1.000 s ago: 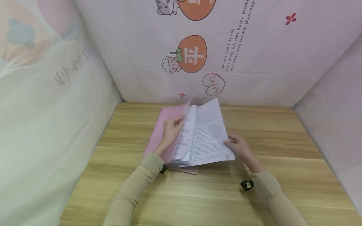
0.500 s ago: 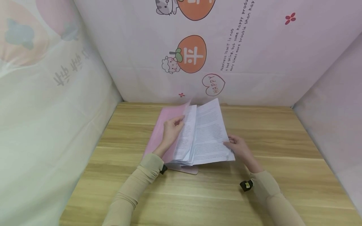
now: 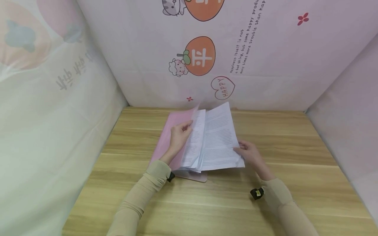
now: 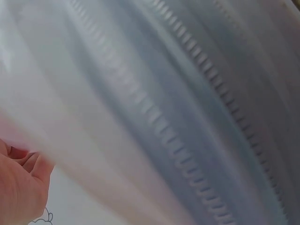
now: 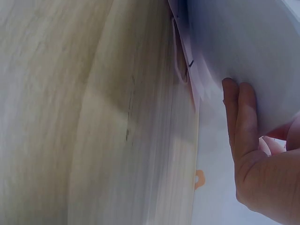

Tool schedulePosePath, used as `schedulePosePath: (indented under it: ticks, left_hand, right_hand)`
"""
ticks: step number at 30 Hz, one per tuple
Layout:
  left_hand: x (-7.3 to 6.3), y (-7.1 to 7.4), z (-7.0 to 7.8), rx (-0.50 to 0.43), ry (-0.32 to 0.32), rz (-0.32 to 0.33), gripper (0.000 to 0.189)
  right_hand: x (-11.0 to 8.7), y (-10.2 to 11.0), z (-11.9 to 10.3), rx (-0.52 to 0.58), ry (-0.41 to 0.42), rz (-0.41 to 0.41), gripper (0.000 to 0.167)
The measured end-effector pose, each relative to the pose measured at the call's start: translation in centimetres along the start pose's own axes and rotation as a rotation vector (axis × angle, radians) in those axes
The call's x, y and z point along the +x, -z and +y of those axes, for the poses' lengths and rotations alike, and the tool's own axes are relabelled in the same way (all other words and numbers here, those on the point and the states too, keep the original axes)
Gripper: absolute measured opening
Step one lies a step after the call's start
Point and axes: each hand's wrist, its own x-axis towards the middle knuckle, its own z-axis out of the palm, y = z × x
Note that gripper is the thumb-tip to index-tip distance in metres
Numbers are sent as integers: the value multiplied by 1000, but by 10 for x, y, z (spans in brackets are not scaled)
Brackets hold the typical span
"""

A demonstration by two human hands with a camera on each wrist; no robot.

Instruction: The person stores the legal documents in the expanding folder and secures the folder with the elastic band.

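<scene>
A pink folder [image 3: 165, 137] lies open on the wooden table, with its translucent cover raised. My left hand [image 3: 179, 136] pinches the cover's edge between thumb and fingers; in the left wrist view, that hand [image 4: 23, 187] appears at the lower left corner. Inside stand several printed pages [image 3: 193, 141]. To their right, a printed sheet [image 3: 218, 141] is spread out, and my right hand [image 3: 251, 153] holds its right edge. From the right wrist view, two fingers [image 5: 246, 119] lie against the sheet's back. Blurred sleeves with ridged edges [image 4: 168, 136] fill the left wrist view.
Wood-grain tabletop [image 3: 224, 206] extends around the folder. A patterned cloth backdrop [image 3: 265, 88] rises close behind it, with more cloth at both sides. Each wrist carries a small black device [image 3: 257, 193].
The spread sheet's lower left edge has shifted slightly up and to the right among the pages. Both hands stay almost still, keeping their holds.
</scene>
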Motion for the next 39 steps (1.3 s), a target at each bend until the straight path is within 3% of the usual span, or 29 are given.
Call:
schedulePosePath:
  ticks: [11,21,30,35,39]
  left_hand:
    - [1,-1,0,-21,0,-3,32]
    - [1,-3,1,-49,14,-6,32]
    - [1,-4,0,-46,14,-16,33]
    - [0,-4,0,-50,14,-12,33]
    - [0,-4,1,-42,9,-10,33]
  right_hand:
    - [3,-13,-4,91,39,-63,50]
    - [5,-26,-8,102,59,-89,50]
    - [2,-21,-8,-40,119,-136,49]
    - [0,-19,-11,-14,129,-145,51]
    - [1,-25,-14,-15,118,-106,52]
